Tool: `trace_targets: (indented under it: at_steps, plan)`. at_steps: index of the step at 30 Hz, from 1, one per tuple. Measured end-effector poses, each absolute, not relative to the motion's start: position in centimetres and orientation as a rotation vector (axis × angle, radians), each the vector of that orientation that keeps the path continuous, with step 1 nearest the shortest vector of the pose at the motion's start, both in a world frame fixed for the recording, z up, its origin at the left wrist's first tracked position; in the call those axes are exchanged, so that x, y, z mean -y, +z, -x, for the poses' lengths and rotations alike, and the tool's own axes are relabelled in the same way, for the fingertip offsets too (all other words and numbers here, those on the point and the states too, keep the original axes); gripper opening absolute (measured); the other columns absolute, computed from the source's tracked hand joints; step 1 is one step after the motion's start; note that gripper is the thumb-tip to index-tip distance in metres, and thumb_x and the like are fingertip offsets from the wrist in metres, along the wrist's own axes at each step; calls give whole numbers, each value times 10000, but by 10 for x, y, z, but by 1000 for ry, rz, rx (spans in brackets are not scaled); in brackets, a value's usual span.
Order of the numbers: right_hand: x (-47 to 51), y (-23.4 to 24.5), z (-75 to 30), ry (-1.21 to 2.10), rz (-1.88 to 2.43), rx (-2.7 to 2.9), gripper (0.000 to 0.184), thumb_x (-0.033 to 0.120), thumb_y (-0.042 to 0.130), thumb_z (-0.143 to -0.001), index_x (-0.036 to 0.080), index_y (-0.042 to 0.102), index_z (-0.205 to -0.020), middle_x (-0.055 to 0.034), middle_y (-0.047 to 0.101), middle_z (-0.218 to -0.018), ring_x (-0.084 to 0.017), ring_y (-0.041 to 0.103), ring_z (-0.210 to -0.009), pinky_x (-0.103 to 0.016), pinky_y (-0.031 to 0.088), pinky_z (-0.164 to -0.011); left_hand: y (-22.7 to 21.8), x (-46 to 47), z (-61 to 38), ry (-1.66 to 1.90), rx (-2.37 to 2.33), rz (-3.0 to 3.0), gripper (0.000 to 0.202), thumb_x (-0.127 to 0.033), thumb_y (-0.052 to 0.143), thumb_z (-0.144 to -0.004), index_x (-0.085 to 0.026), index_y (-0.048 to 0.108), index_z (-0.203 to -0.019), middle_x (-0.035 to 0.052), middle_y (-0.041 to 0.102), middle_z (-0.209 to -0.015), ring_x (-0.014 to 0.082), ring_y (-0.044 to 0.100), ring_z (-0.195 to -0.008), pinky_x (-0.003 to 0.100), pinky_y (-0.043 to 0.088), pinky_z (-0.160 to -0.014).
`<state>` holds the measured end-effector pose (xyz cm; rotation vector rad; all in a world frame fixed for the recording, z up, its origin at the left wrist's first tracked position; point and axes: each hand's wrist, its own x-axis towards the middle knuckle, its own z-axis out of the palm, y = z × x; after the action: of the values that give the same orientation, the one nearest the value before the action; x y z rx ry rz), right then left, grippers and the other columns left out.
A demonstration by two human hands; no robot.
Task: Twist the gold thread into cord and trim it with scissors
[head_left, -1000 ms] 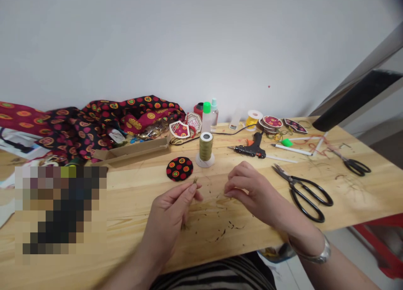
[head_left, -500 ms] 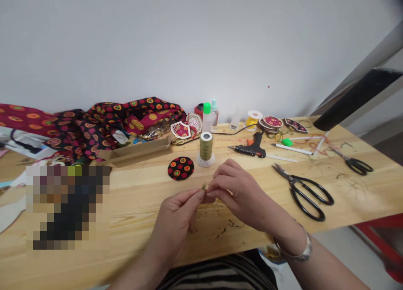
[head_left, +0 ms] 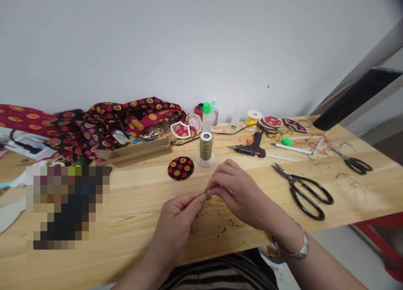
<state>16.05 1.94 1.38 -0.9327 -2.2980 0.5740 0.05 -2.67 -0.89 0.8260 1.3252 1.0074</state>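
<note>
Just below the centre of the frame, the fingers of the left hand [head_left: 180,216] clamp a small olive-green bundle of fine threads [head_left: 206,191] above the pale wooden surface [head_left: 135,206]; those of the right hand [head_left: 235,190] meet its tip, though whether they grip it I cannot tell; a slack left pinch could let strands slip; dropped among the dark thread scraps [head_left: 224,229] at lower centre, they could get lost.

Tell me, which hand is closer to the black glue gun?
Right. The right hand is on the near side of the glue gun, slightly left, not touching it; the left hand is farther away, more to the left.
</note>
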Motion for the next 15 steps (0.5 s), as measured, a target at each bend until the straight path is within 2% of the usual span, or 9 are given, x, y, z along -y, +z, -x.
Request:
trace_targets:
  at_steps: [6,11,15]
  plan:
    - [-19,4,-161,729,1126,1951,156,125,485,-878,174,633,-861,-55,615,-873,-175,544,-854,-312,436,-767,-11,28,1,1036,-1341,-777,264,-382,726,-675,-141,744,-783,-63,407,-472,54,284,-418,194,198,-393]
    - [-16,-1,-160,1375,1193,1636,157,218,567,-831,173,692,-914,-34,690,-865,-154,602,-802,-296,447,-745,-12,27,2,1033,-1326,-813,240,-371,712,-698,-147,736,-781,-65,407,-483,53,282,-420,192,207,-396]
    - [-14,-8,-153,1770,1105,1300,181,258,667,-737,165,719,-883,7,680,-716,-99,538,-619,-243,406,-603,-11,26,2,1014,-1296,-850,225,-375,682,-723,-153,706,-700,-63,379,-489,61,266,-430,197,194,-396]
